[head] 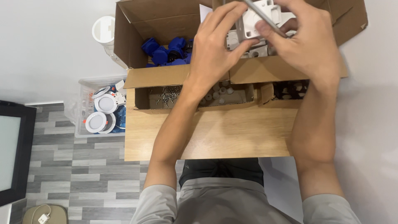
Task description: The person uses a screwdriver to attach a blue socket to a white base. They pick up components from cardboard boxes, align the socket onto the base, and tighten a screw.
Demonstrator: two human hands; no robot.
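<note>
My left hand [215, 45] grips a white plastic socket housing [259, 18] above the big cardboard box [132, 37]. My right hand [302, 41] holds a thin grey metal tool [265, 17], a screwdriver shaft by its look, laid across the housing. Both hands hover over the box's right half, where more white parts [253, 52] lie. Blue plastic parts [166, 52] fill the box's left half. Below, a low cardboard tray holds small screws [166, 94] on the left, white plugs [219, 94] in the middle and black parts [290, 89] on the right.
A small wooden table [215, 137] carries the boxes. Left of it, a clear plastic bin [83, 108] on the grey plank floor holds round white lamp fittings [103, 112]. A white cylinder [103, 30] stands by the wall. A dark framed panel [12, 149] is at far left.
</note>
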